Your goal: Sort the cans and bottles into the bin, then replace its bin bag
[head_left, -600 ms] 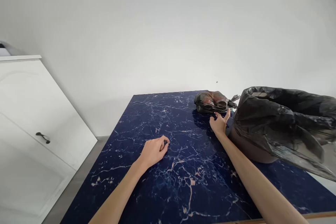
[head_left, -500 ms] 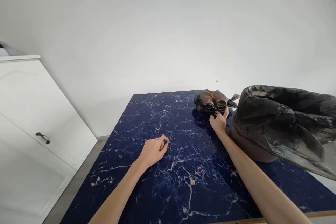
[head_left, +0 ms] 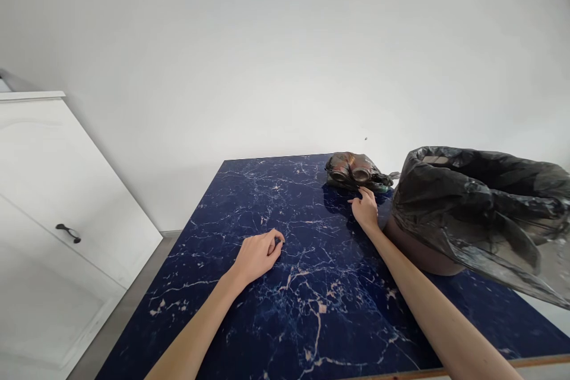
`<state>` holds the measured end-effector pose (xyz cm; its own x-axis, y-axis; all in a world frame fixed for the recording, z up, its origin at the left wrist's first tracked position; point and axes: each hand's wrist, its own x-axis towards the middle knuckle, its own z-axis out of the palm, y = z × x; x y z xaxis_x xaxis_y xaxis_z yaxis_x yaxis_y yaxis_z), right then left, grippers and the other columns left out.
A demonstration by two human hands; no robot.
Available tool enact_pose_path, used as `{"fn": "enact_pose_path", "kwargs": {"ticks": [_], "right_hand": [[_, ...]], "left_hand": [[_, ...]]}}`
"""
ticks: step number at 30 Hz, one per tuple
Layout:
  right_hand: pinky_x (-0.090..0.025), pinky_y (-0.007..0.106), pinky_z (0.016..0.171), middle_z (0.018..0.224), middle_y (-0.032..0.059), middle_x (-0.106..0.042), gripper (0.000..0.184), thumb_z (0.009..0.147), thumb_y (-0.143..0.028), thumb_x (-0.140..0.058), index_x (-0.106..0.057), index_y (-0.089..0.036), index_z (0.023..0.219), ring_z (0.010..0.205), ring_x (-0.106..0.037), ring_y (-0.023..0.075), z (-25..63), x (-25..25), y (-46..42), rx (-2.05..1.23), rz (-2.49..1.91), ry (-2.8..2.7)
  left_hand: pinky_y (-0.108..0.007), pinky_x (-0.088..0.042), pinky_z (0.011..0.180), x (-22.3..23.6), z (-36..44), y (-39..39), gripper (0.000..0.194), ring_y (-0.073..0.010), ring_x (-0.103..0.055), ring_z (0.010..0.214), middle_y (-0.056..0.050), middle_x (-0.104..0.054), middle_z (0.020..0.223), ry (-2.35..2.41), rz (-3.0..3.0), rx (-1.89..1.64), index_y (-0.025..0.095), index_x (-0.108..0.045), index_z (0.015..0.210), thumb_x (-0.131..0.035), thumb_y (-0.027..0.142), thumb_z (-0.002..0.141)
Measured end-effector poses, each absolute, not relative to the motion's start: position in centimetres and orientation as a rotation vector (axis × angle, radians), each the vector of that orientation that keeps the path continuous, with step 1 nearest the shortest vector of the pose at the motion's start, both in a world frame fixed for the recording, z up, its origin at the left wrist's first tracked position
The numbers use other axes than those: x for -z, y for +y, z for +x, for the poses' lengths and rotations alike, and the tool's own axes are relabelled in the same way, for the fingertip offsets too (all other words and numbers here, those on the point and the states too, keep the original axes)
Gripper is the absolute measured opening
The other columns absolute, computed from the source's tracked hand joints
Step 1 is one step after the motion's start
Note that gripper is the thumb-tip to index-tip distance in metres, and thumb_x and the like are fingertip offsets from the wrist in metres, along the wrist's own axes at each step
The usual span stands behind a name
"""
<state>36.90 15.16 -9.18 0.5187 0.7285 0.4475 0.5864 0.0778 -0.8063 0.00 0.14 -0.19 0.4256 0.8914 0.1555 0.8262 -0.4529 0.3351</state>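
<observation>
My left hand [head_left: 258, 256] rests on the dark blue marbled table [head_left: 285, 297] with its fingers curled loosely under; nothing shows in them. Far across the table my right hand [head_left: 366, 212] reaches to a small knotted dark plastic bag [head_left: 354, 170] with brownish contents. Its fingertips touch the bag's near edge, fingers drawn together; whether they pinch the plastic I cannot make out. Right beside that hand stands a brown bin [head_left: 418, 249] lined with a large black bag [head_left: 481, 202].
A white cabinet [head_left: 53, 214] with a dark handle [head_left: 68, 233] stands to the left of the table, with a strip of grey floor [head_left: 124, 314] between. A plain white wall runs behind. The table's wooden front edge [head_left: 445, 371] shows at the bottom right.
My right hand's thumb, raised before, has come down and the fingers have closed toward the small bag. The view has shifted slightly. My left hand has stayed in place.
</observation>
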Motion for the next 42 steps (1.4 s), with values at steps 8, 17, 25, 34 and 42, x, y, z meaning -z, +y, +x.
{"fn": "enact_pose_path", "kwargs": {"ticks": [8,17,25,34,42], "right_hand": [[-0.061,0.048,0.098,0.140,0.0115,-0.065,0.039,0.104,-0.041,-0.069,-0.065,-0.020,0.137,0.118,-0.069,0.0256,36.9,9.8,15.0,-0.256,-1.477,-1.243],[-0.063,0.044,0.094,0.138,0.0113,-0.066,0.037,0.105,-0.039,-0.068,-0.065,-0.019,0.136,0.111,-0.070,0.0233,35.8,9.7,14.2,-0.341,-1.414,-1.391],[-0.059,0.049,0.103,0.141,0.0113,-0.066,0.035,0.105,-0.039,-0.069,-0.067,-0.020,0.134,0.121,-0.068,0.0258,32.6,8.9,12.8,-0.272,-1.374,-1.664],[-0.063,0.040,0.087,0.118,0.0074,-0.072,0.030,0.106,-0.039,-0.068,-0.069,-0.018,0.126,0.097,-0.072,0.0191,29.7,7.2,9.9,-0.225,-1.298,-1.865],[-0.057,0.046,0.102,0.130,0.0119,-0.066,0.028,0.108,-0.032,-0.057,-0.064,-0.020,0.132,0.119,-0.066,0.0250,28.6,1.9,6.5,0.017,-1.098,-1.759]], "left_hand": [[-0.034,-0.060,0.073,0.2,0.0,0.3,0.026,-0.0138,-0.064,0.066,0.002,-0.067,0.080,1.506,2.471,-0.470,0.016,-0.070,0.117,-0.060,0.039,0.110],[-0.032,-0.051,0.071,0.1,0.1,0.4,0.022,-0.0155,-0.062,0.064,0.005,-0.060,0.071,1.501,2.450,-0.489,0.020,-0.070,0.118,-0.054,0.031,0.110],[-0.028,-0.046,0.068,0.1,0.0,0.5,0.027,-0.0170,-0.064,0.064,0.004,-0.061,0.070,1.509,2.445,-0.513,0.026,-0.069,0.116,-0.046,0.036,0.106],[-0.028,-0.047,0.068,0.2,-0.1,0.6,0.027,-0.0173,-0.064,0.064,0.004,-0.060,0.070,1.491,2.451,-0.514,0.026,-0.069,0.115,-0.045,0.037,0.107],[-0.029,-0.046,0.067,0.1,-0.1,0.5,0.027,-0.0168,-0.062,0.062,0.004,-0.059,0.069,1.485,2.453,-0.501,0.025,-0.069,0.115,-0.046,0.036,0.108]]}}
